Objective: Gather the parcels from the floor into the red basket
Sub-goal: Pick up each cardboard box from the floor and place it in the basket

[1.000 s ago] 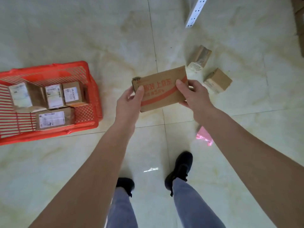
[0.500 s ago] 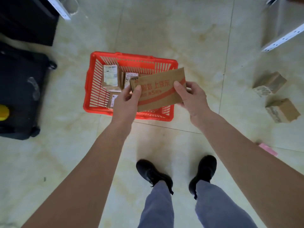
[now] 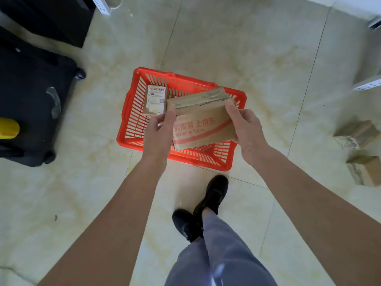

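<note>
One labelled parcel (image 3: 155, 102) already lies in the red basket's (image 3: 132, 122) far left corner. Your left hand (image 3: 159, 129) and right hand (image 3: 246, 126) pinch the flat cardboard parcel (image 3: 203, 124) by its ends, directly above the basket. You're at the drop: lower it, then release. Right of the basket, two parcels (image 3: 357, 134) wait on the floor.

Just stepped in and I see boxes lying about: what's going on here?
A person is collecting parcels into a red basket on the floor. Both hands, the left hand and the right hand, hold a flat cardboard parcel with red print over the basket, not yet let go. At least one labelled box already sits inside. Two small boxes wait on the floor to the right.
</note>
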